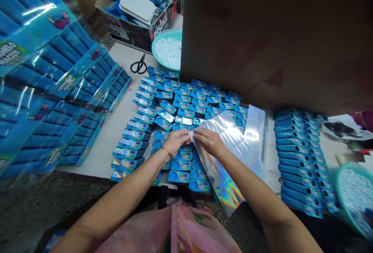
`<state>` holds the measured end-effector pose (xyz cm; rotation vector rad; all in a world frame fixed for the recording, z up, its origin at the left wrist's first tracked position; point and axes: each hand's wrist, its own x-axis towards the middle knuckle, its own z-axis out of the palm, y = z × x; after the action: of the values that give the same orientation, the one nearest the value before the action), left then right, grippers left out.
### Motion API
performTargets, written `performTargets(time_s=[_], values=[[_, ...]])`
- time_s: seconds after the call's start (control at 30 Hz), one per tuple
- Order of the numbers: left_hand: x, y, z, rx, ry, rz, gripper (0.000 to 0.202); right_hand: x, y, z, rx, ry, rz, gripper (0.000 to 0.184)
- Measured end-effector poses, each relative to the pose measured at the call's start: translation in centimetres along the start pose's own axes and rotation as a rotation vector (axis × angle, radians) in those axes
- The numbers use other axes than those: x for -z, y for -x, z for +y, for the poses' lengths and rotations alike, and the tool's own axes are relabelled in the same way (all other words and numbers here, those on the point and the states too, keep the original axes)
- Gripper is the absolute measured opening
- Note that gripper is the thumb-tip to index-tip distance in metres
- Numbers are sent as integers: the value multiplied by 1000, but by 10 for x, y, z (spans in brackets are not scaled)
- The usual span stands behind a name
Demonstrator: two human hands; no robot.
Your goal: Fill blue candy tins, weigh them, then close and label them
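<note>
A shiny holographic sheet [218,129] hangs slantwise over rows of small blue boxes [181,165], its lower end past the table's front edge. My right hand [210,142] is closed on the sheet near its upper left corner. Close beside it, my left hand [176,143] pinches a small whitish piece [190,134] at that corner; whether it is still joined to the sheet I cannot tell. More holographic sheeting [256,129] lies to the right. Several boxes at the left [128,153] show a shiny holographic surface facing up.
Clear-wrapped blue packs [67,63] stand at the left. Black scissors [139,66] lie near a bowl of white pellets [167,51]. Behind is an open carton [131,37]. A large cardboard box [262,32] blocks the back right. Stacked blue boxes [295,160] and another bowl [354,194] sit right.
</note>
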<state>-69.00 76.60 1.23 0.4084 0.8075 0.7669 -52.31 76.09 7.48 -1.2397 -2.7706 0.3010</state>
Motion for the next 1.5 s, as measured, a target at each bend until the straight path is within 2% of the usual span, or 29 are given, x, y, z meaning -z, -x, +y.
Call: performTargets(time_s=[0.07,0.17,0.27,0.33,0.4,0.57,0.67,0.77,0.87,0.93,1.03,1.17,1.3,1.4,1.5], values=[[3,-4,-4,-12,-35,42,30,13,3,-10,-29,8,-37,21],[12,-11,-13,-77,-180,112,29,51,6,-33,-145,-26,-66,18],[26,-11,-16,-208,-416,177,32,87,2,-55,-313,-225,-7,16],[37,-1,-10,-323,-495,265,38,95,-12,-65,-419,-373,33,16],[48,16,2,-375,-426,306,40,84,-33,-69,-529,-519,62,16],[78,55,42,-313,-49,146,59,22,-97,-66,-813,-995,113,22],[93,58,61,-321,72,103,60,-3,-124,-63,-920,-1167,165,27],[104,46,75,-315,71,178,47,-16,-141,-60,-942,-1229,189,28],[113,31,89,-272,66,286,41,-23,-155,-57,-905,-1278,200,28],[119,21,99,-256,105,291,38,-27,-166,-55,-885,-1290,224,29],[129,2,115,-307,119,288,33,-34,-188,-51,-895,-1292,267,29],[146,-39,141,-366,-1,391,31,-54,-227,-32,-956,-1215,396,27],[164,-94,169,-411,-255,519,32,-83,-267,0,-956,-956,593,23],[174,-135,186,-466,-406,620,27,-97,-290,20,-1004,-666,560,24],[181,-169,195,-462,-458,651,21,-103,-306,31,-1061,-402,498,23]])
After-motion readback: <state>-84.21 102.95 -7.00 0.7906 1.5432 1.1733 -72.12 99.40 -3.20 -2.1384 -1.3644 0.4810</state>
